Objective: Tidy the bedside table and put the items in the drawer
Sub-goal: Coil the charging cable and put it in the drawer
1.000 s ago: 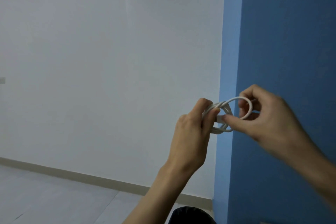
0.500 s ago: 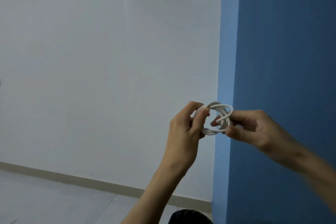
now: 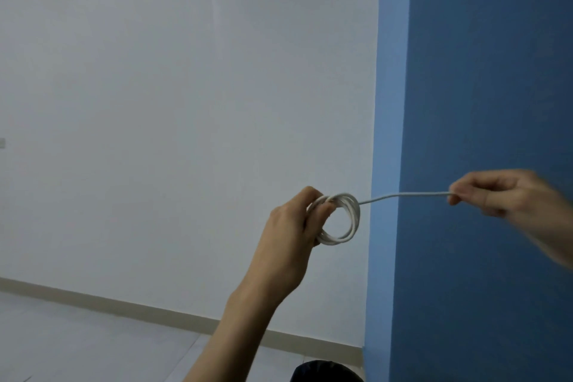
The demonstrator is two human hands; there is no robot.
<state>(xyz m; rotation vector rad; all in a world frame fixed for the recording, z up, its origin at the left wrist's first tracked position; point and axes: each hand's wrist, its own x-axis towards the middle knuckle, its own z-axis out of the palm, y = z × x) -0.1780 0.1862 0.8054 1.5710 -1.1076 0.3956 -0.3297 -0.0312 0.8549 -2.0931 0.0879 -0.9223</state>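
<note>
A plate on the white wall (image 3: 186,102) is cut off at the left edge. The left hand (image 3: 290,236) grips a coiled cable (image 3: 356,217), its fingers curled round the coil's left side and hiding it. One strand runs right, taut, across the blue wall (image 3: 480,71) to the right hand (image 3: 502,192), which is blurred and pinches the end, hiding the tip. A dark shape (image 3: 322,372) is cut off below.
</note>
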